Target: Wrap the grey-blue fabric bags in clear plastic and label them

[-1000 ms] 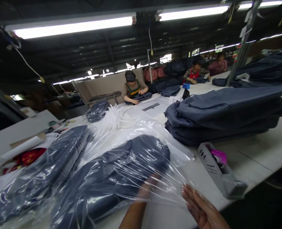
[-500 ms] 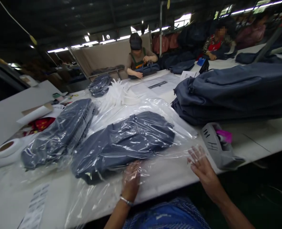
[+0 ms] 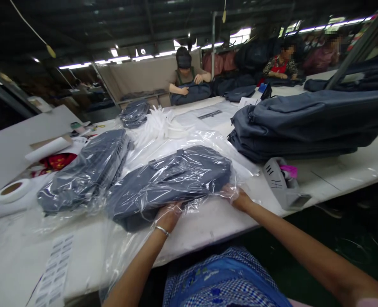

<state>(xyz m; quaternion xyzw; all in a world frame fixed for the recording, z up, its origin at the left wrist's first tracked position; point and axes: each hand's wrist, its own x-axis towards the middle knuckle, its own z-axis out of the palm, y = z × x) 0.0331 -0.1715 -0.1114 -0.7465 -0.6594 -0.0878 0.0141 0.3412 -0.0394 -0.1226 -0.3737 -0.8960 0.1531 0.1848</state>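
Observation:
A folded dark blue-grey bag [image 3: 173, 179] lies inside a clear plastic bag [image 3: 204, 145] on the white table [image 3: 214, 217] in front of me. My left hand [image 3: 168, 215] is closed on the plastic at the near edge of the package, fingers bunched in the film. My right hand [image 3: 238, 198] is closed on the plastic at the package's right corner. A second wrapped dark bag [image 3: 86, 172] lies just to the left.
A grey tape dispenser [image 3: 283, 183] sits right of my right hand. A stack of unwrapped dark bags [image 3: 307, 123] fills the right side. A tape roll [image 3: 11, 192] and a label sheet [image 3: 53, 268] lie at left. Other people work at the far end.
My hands went from lying flat and open on the loose plastic to gripping it against the package; the loose film got folded inward. The camera view dropped lower.

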